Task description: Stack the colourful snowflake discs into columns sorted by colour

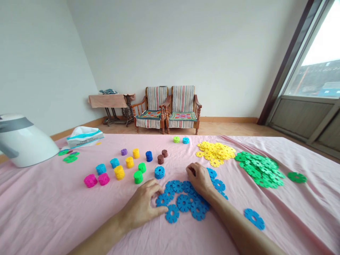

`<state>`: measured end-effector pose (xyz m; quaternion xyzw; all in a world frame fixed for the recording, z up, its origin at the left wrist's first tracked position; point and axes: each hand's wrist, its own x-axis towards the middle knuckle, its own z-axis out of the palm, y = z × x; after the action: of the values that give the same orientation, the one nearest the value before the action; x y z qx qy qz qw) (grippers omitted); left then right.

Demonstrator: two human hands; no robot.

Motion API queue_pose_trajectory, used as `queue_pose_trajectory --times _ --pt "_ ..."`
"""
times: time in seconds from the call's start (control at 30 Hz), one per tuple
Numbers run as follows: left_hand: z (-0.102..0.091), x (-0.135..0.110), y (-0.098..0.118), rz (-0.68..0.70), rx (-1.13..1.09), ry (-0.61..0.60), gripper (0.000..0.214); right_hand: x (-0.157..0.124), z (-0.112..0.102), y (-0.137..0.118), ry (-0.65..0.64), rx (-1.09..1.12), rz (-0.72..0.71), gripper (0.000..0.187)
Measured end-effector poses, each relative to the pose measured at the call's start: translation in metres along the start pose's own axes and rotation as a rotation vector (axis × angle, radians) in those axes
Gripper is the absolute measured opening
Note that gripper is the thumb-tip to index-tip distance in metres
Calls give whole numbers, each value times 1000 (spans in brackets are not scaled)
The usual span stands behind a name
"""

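Observation:
My left hand [140,203] curves around the left edge of a cluster of flat blue flower-shaped plastic discs [183,202]. One disc [162,199] sits between its thumb and fingers. My right hand [199,179] rests on the cluster's upper side with its fingers curled, their tips hidden. Just beyond my hands stands a blue stack of discs [159,172]. Further left are short stacks in magenta [90,180], yellow [119,172] and green [138,177]. A single blue disc [254,219] lies apart to the right.
All this lies on a creased pink sheet [53,212]. A yellow disc pile [215,153] and a green one [259,170] lie at the right. A white appliance [23,141] and a tissue packet [85,137] stand at the far left. Two wooden armchairs [167,108] stand beyond.

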<state>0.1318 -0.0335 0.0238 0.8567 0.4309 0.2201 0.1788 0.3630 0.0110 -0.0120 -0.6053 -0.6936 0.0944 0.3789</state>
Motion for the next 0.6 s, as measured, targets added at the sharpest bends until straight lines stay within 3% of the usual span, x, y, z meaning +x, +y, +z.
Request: queue_pose_trajectory --times 0.4,0.6 --pt "-3 -1 6 11 102 -27 13 0 3 3 4 9 -4 17" --pt "-37 28 -2 26 190 110 16 0 4 4 -3 3 -11 17"
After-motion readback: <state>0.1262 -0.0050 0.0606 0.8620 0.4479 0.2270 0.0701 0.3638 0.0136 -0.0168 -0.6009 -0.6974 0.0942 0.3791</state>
